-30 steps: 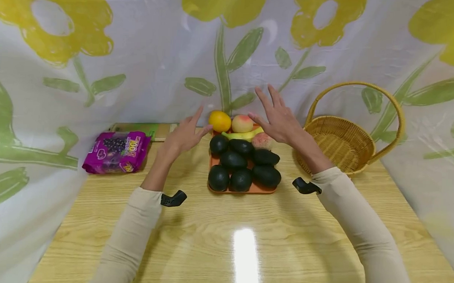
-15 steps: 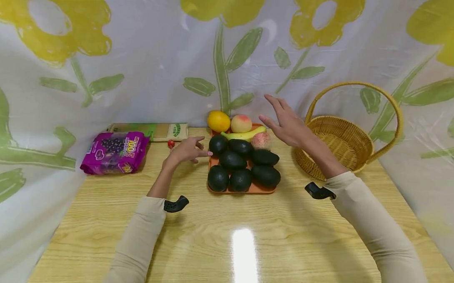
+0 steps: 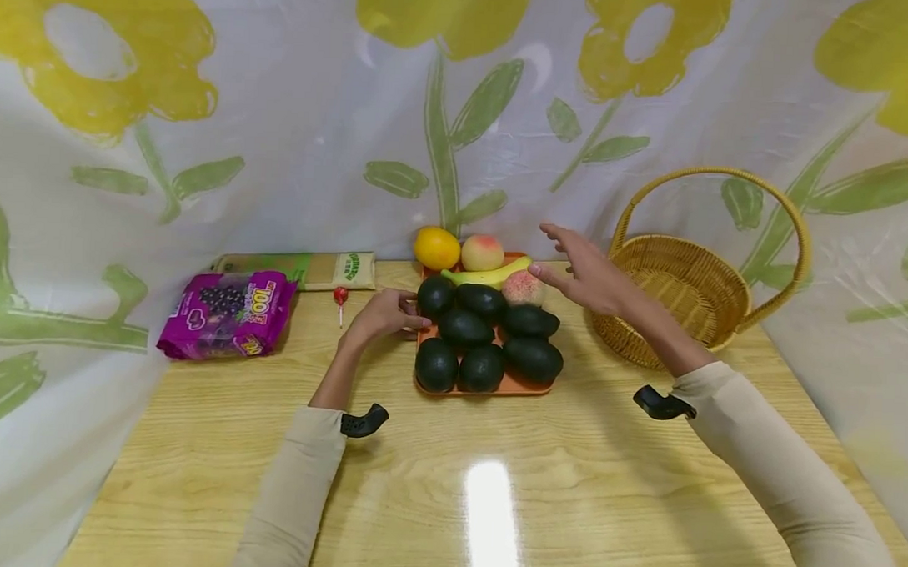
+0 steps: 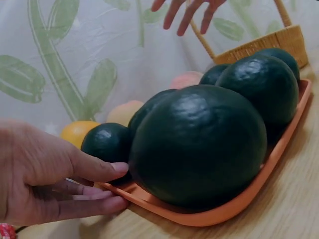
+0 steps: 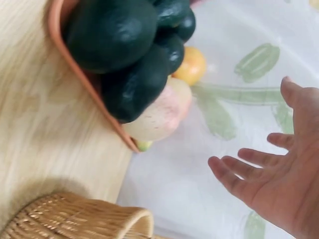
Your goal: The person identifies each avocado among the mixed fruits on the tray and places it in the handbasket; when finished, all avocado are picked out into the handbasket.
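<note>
In the head view, an orange tray point(image 3: 512, 387) holds several dark green avocados point(image 3: 466, 326), a banana point(image 3: 492, 275) and a peach point(image 3: 524, 288). Another peach point(image 3: 483, 253) and a yellow-orange, lemon-like fruit point(image 3: 436, 248) sit along its far end. My left hand point(image 3: 381, 316) is at the tray's left edge. The left wrist view shows its thumb point(image 4: 118, 169) above the rim beside a small avocado point(image 4: 107, 144), fingers low outside the rim; firm pinching is not visible. My right hand point(image 3: 593, 276) hovers right of the speckled peach with spread fingers, holding nothing.
A wicker basket point(image 3: 738, 314) with a tall handle stands at the right. On the left lie a purple grape-printed bag point(image 3: 228, 316), a red lollipop point(image 3: 340, 296) and a flat tan-and-green packet point(image 3: 315, 270). A flower-printed curtain point(image 3: 279, 144) hangs behind the table point(image 3: 386, 498).
My left hand has come down from above the packet to the tray's left edge, uncovering the lollipop. My right hand has lowered and shifted right. The tray and fruit stay put.
</note>
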### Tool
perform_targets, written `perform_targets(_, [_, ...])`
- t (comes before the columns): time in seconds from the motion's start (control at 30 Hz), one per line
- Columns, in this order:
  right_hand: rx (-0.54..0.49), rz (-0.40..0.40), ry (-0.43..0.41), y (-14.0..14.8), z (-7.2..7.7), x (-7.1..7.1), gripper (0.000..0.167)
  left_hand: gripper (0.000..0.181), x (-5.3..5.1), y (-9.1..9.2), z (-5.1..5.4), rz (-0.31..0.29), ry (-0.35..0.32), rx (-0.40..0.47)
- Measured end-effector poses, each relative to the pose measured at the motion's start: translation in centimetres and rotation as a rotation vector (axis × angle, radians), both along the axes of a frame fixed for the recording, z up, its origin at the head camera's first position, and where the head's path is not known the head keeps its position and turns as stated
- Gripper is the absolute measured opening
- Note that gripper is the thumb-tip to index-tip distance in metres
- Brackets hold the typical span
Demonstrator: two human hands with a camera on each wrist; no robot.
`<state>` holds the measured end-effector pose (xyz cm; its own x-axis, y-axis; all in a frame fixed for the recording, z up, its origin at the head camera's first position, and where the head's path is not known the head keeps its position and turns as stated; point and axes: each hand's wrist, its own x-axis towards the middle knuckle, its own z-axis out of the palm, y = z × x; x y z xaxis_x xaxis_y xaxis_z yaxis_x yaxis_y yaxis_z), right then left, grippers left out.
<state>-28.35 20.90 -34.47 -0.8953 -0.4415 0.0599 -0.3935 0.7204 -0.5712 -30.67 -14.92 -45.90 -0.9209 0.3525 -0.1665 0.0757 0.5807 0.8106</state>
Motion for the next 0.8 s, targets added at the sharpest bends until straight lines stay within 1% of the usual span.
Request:
perform_targets(0.1, [0.001, -0.008, -0.012, 0.3, -0.5, 0.2, 0.08, 0.049, 0.0, 0.2, -0.4, 0.02, 0.022, 0.005])
perform_targets(0.23, [0.02, -0.014, -0.024, 0.8, -1.4, 0.7, 0.08, 0.048, 0.1, 0.2, -1.2, 0.048, 0.047, 0.01])
perform_targets(0.27, [0.025, -0.013, -0.027, 0.9, -1.6, 0.8, 0.08, 0.048, 0.1, 0.2, -1.5, 0.06, 0.056, 0.01])
perform_targets(0.43, [0.053, 0.007, -0.052, 1.4, -2.7, 2.1, 0.078, 0.057, 0.3, 0.1, -2.8, 0.144, 0.052, 0.049])
perform_targets(0.53, [0.06, -0.002, -0.059, 1.7, -3.4, 3.1, 0.076, 0.059, 0.3, 0.3, -3.3, 0.171, 0.056, 0.096])
perform_targets(0.67, [0.064, -0.014, -0.039, 2.0, -4.4, 4.2, 0.072, 0.055, 0.3, 0.4, -3.7, 0.204, 0.057, 0.152])
perform_targets(0.8, [0.045, 0.019, -0.029, 2.1, -5.8, 5.0, 0.071, 0.053, 0.2, 0.2, -3.6, 0.232, 0.067, 0.168])
